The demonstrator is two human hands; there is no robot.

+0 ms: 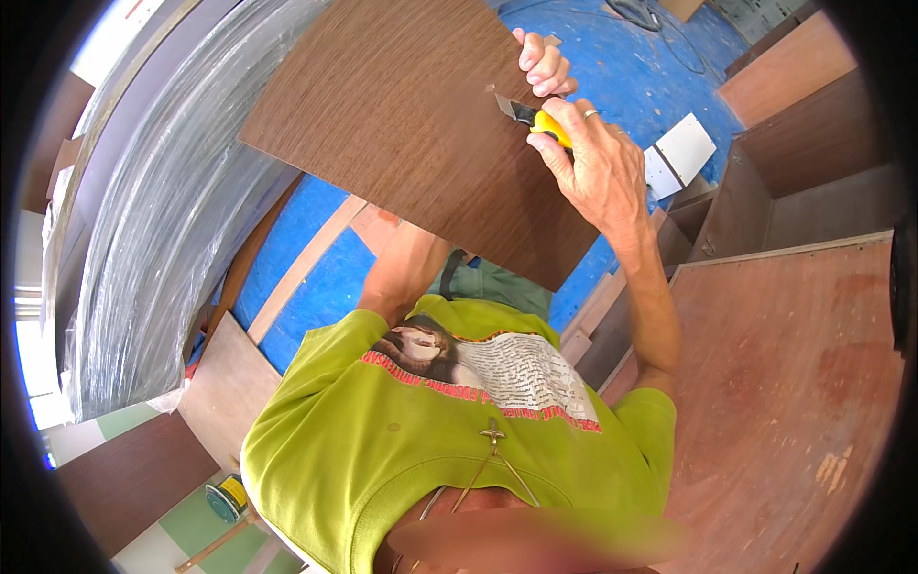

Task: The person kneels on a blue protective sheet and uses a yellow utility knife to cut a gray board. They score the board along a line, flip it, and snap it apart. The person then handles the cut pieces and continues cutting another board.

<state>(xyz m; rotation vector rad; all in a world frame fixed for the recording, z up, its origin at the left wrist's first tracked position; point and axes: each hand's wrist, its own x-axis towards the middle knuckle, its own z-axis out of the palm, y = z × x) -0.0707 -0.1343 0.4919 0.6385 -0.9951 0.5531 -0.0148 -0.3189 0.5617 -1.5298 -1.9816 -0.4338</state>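
Observation:
A brown wood-grain panel [421,124] is held up in front of my chest, tilted. My left arm passes beneath it, and my left hand [545,65] shows only as fingers curled over the panel's far right edge; the rest of that hand is hidden behind the board. In my right hand [601,163] is a yellow and black utility knife [549,126], gripped between thumb and fingers. Its blade is out and lies over the panel's face close to that edge; whether it touches cannot be told. A small pale spot shows near the blade tip.
Plastic-wrapped curved panels [182,210] stand at the left. Blue sheeting [316,215] covers the floor, with wood strips on it. To the right are an open wooden cabinet [822,210] and a large reddish board [775,383]. White pieces [685,151] lie beyond my right hand.

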